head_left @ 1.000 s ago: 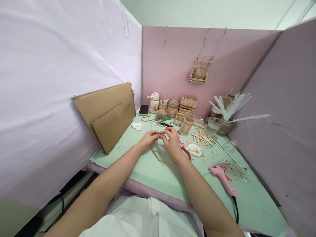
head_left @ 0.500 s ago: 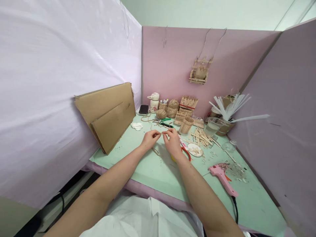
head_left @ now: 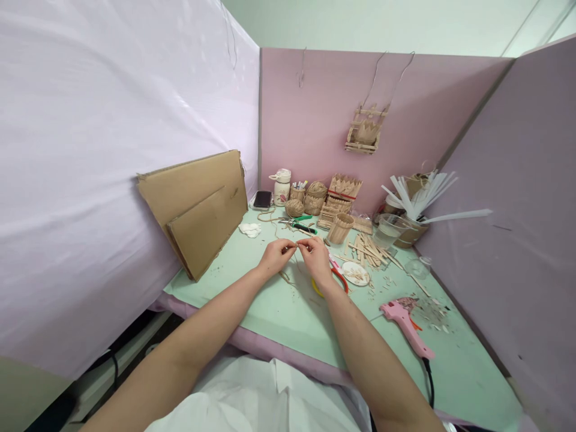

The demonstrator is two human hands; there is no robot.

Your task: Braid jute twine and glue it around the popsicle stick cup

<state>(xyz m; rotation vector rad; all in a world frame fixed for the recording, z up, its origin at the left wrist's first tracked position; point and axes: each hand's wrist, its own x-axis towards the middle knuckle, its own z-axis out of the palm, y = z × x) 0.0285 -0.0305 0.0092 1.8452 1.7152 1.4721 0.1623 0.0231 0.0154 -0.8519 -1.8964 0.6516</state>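
My left hand [head_left: 277, 255] and my right hand [head_left: 314, 257] meet over the table, fingertips pinched and almost touching. Between them is thin brown twine [head_left: 285, 277]; one part droops onto the mat below my left hand, and the portion inside the fingers is mostly hidden. Behind the hands sits a twine ball [head_left: 294, 208]. Green-handled pliers [head_left: 303, 228] lie just beyond the fingertips. Scissors with red and yellow handles [head_left: 341, 279] rest partly under my right wrist. A round cup of wooden sticks [head_left: 341, 228] stands to the right of my right hand.
Cardboard sheets [head_left: 202, 210] lean at the left. A pink glue gun [head_left: 408, 327] with a black cord lies at the right. Loose wooden sticks [head_left: 366, 249], a white dish [head_left: 355, 273], a plastic cup [head_left: 389, 231] and a bottle [head_left: 282, 187] stand around the green tabletop [head_left: 279, 324].
Both hands have shifted very slightly, with the fingertips drawn closer together. A thin strand now shows below the fingers. Everything else stays in place.
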